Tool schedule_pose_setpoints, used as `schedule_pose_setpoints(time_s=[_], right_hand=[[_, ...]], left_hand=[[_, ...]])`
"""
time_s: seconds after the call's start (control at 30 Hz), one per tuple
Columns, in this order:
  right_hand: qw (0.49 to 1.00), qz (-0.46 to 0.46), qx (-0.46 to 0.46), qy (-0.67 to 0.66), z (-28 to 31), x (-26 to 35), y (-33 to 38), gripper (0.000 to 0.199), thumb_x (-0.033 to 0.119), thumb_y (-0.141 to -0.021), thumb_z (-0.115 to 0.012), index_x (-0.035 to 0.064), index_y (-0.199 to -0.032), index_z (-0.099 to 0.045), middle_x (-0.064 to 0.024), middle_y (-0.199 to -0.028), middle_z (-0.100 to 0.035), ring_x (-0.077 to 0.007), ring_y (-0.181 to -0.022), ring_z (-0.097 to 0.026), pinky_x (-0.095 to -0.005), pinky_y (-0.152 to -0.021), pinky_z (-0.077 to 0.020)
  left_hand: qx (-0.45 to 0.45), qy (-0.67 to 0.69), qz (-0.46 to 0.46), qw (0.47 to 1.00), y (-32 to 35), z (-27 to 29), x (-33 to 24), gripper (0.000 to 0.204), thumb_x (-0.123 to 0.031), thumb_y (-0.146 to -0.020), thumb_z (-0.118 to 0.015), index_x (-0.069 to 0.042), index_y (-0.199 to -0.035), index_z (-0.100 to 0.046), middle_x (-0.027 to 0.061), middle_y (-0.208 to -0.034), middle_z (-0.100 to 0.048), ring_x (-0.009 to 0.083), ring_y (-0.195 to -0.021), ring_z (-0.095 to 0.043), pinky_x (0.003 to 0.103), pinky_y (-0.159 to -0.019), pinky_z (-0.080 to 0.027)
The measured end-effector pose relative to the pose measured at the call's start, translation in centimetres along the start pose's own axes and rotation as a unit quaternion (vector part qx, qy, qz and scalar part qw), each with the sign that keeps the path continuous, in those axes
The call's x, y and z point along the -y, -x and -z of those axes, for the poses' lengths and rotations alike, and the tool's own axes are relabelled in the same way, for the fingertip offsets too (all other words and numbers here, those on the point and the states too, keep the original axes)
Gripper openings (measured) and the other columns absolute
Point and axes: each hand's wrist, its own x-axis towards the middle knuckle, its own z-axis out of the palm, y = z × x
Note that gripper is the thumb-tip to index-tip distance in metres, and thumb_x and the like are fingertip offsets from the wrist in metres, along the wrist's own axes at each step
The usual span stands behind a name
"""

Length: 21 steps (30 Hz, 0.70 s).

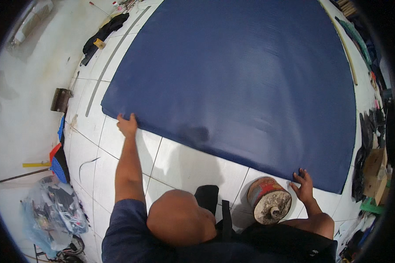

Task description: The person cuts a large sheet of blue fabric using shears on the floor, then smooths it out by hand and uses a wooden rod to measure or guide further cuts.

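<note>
A large dark blue sheet point(241, 79), stacked in layers, lies spread over the white tiled floor point(193, 166). My left hand point(127, 126) reaches forward to the sheet's near left edge, with its fingers curled onto that edge. My right hand point(303, 186) rests with fingers spread on the floor, its fingertips touching the sheet's near edge close to the right corner. A squat round roll point(270, 201) with a red and grey side stands just left of my right hand. The top of a head point(180, 217) shows between my arms.
Black cloth point(105, 33) and a long metal strip point(114, 57) lie at the far left. A thin wooden stick point(344, 48) runs along the sheet's right side. A plastic bag point(52, 215), a blue and red tool point(59, 163), a cardboard box point(375, 171) and dark scraps point(366, 131) line the sides.
</note>
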Motion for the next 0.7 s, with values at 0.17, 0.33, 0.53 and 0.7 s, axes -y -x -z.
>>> schedule_pose_setpoints(time_s=[0.17, 0.33, 0.53, 0.7], right_hand=[[0.995, 0.011, 0.090, 0.043, 3.1, 1.8, -1.3, 0.057, 0.030, -0.074, -0.081, 0.0047, -0.121, -0.064, -0.0253, -0.137, -0.046, -0.0404, -0.123, -0.048, -0.0475, -0.105, -0.0371], [0.993, 0.012, 0.105, 0.049, 3.7, 1.9, -1.5, 0.055, 0.030, -0.075, -0.080, 0.0032, -0.120, -0.064, -0.0267, -0.135, -0.045, -0.0423, -0.122, -0.048, -0.0482, -0.102, -0.0403], [0.993, -0.038, 0.107, 0.023, 3.8, 2.4, -1.0, 0.051, 0.024, -0.077, -0.079, 0.0026, -0.120, -0.064, -0.0275, -0.134, -0.045, -0.0418, -0.125, -0.047, -0.0478, -0.103, -0.0405], [0.992, -0.042, 0.123, 0.009, 3.3, 3.7, -3.4, 0.047, 0.020, -0.079, -0.077, 0.0036, -0.120, -0.063, -0.0281, -0.134, -0.045, -0.0425, -0.126, -0.046, -0.0482, -0.104, -0.0400]], left_hand=[[0.048, 0.033, 0.015, 0.998, -7.5, -0.9, 2.6, 0.080, -0.044, -0.077, -0.072, -0.003, -0.139, -0.042, 0.0300, -0.131, -0.051, 0.0435, -0.122, -0.050, 0.045, -0.102, -0.042], [0.029, 0.083, 0.069, 0.994, -11.7, -3.2, 3.6, 0.088, -0.042, -0.073, -0.076, 0.002, -0.141, -0.039, 0.0276, -0.137, -0.048, 0.0393, -0.128, -0.048, 0.039, -0.108, -0.036], [-0.028, 0.294, 0.103, 0.950, -12.4, -2.5, -1.9, 0.071, -0.010, -0.074, -0.072, -0.009, -0.140, -0.046, 0.0266, -0.139, -0.036, 0.0363, -0.121, -0.048, 0.039, -0.103, -0.040], [-0.013, -0.209, -0.019, 0.978, -14.6, -1.9, 5.0, 0.058, -0.015, -0.079, -0.054, -0.007, -0.136, -0.050, 0.0271, -0.137, -0.039, 0.0404, -0.123, -0.048, 0.043, -0.102, -0.042]])
